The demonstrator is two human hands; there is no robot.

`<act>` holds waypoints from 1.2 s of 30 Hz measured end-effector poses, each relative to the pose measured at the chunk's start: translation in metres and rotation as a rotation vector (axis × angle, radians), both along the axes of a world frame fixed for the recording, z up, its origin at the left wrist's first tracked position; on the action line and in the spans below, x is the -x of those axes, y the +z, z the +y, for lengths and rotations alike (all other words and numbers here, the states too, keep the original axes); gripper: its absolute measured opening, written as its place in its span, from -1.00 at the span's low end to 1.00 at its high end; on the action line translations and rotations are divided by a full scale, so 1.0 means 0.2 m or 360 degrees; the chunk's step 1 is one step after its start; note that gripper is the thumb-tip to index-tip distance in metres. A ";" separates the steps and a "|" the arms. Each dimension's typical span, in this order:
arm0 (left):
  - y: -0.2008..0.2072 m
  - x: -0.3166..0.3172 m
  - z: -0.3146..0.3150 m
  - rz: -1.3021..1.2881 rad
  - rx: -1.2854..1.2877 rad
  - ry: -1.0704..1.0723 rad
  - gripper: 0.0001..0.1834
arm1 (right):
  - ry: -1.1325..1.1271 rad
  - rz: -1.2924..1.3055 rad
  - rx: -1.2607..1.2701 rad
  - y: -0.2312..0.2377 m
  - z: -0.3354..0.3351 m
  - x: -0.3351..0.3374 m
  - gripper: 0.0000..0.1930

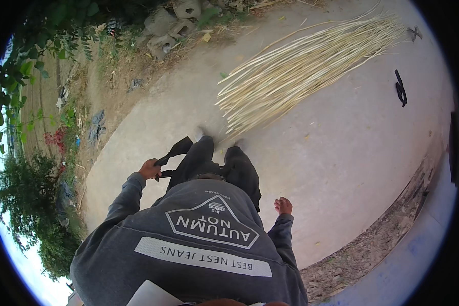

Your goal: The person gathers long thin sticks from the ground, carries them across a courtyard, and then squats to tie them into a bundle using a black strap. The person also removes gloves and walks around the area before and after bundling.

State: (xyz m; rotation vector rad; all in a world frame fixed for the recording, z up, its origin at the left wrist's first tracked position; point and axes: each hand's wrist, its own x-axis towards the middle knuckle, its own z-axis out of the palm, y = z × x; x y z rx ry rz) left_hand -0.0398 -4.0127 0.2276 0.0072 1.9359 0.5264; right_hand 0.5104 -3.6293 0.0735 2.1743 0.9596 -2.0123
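1. We find the left hand (150, 169) out to the left of the body, fingers closed around a black strap (179, 148)
2. The strap runs far and right from that fist; its broad end lies in view beside the left knee, and we cannot tell whether the two touch
3. We note the right hand (283, 206) to the right of the hip, apart from the ground, fingers partly curled; too small in view for us to tell whether it is open or closed
4. Wearer stands in dark trousers (242, 171) and a dark grey sweatshirt (199, 242) with pale printing across the front, feet on a smooth concrete surface (341, 153)
5. Just beyond the feet we log a spread of long, pale stalks (311, 71), lying roughly parallel, slanting from near left to far right, the near ends fanned out
6. At its far right end, a small dark crossed item (414, 33); kind unclear to us
7. Farther right and somewhat nearer, well apart from the stalks, a second black strap-like item (401, 89) lies folded on the concrete
8. Far left we count several grey concrete blocks (160, 46) at the edge of the soil
9. Left side: a crumpled dark sheet (96, 126) on bare earth, with a green shrub (28, 194) nearer us
10. Near right, a strip of brown litter (362, 265) borders the concrete
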 end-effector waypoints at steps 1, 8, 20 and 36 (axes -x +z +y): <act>0.01 0.01 0.02 -0.0003 -0.0041 0.0007 -0.84 | -0.0041 -0.0003 0.0032 -0.01 -0.03 -0.02 -0.73; -0.05 -0.04 -0.01 0.0107 -0.0109 0.0107 -0.73 | 0.0159 -0.0042 0.0107 0.01 0.04 -0.03 -0.73; -0.26 -0.13 -0.08 -0.0081 -0.0026 0.0095 -0.84 | 0.0210 0.0028 -0.0196 0.17 0.25 0.12 -0.73; -0.24 0.21 -0.20 -0.0016 0.0013 0.0003 -0.79 | 0.0102 0.0107 -0.0170 0.18 0.08 0.43 -0.78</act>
